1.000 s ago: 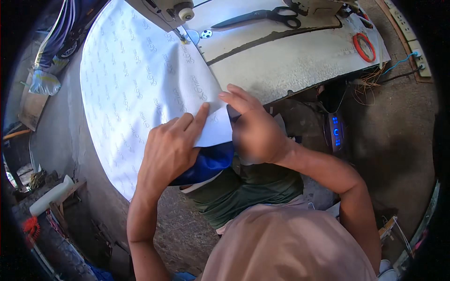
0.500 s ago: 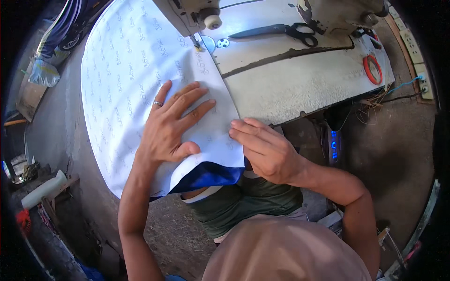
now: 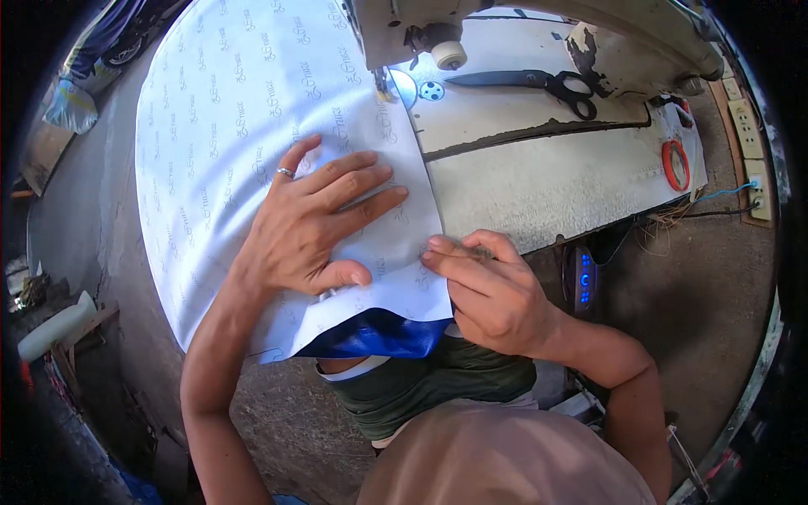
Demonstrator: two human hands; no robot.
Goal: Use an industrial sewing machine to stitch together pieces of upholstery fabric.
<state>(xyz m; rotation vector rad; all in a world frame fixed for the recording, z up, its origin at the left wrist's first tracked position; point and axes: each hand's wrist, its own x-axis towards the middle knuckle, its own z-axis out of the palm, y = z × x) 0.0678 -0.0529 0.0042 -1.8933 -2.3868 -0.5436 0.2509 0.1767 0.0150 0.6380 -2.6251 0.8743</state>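
White fabric sheet (one) under two hands: left hand, right hand.

I can't see the needle: the sewing machine head is cut off by the top edge. My left hand covers part of the white printed fabric, whose far end runs past the frame. The blue layer shows only as a strip. My right hand's fingertips hide the fabric's edge.
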